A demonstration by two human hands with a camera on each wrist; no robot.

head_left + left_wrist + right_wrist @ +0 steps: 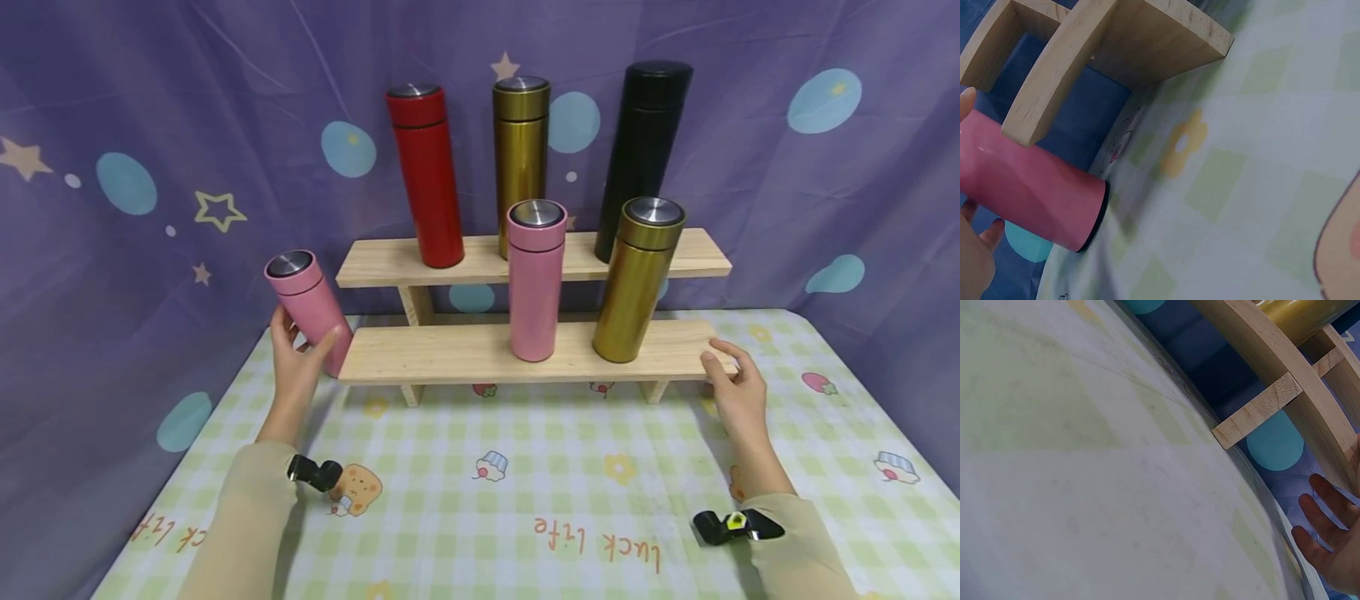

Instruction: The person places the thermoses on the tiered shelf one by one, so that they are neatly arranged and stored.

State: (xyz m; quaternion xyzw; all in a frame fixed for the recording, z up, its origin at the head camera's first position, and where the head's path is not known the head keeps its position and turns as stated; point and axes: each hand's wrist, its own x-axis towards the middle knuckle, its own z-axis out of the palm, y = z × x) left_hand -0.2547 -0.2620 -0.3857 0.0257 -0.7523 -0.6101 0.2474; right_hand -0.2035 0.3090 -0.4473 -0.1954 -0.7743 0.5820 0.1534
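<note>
Beside the left end of the wooden two-tier stand, my left hand grips a pink thermos bottle with a silver-topped lid. The thumb lies across its front and the other fingers reach behind. Its base is close to the tablecloth; whether they touch I cannot tell. My right hand holds the right end of the lower shelf between thumb and index finger. Below that end, in the right wrist view, its other fingers spread free of the wood.
On the lower shelf stand another pink bottle and a short gold bottle. The upper shelf carries red, gold and black bottles. A checked tablecloth lies beneath; a purple curtain hangs behind.
</note>
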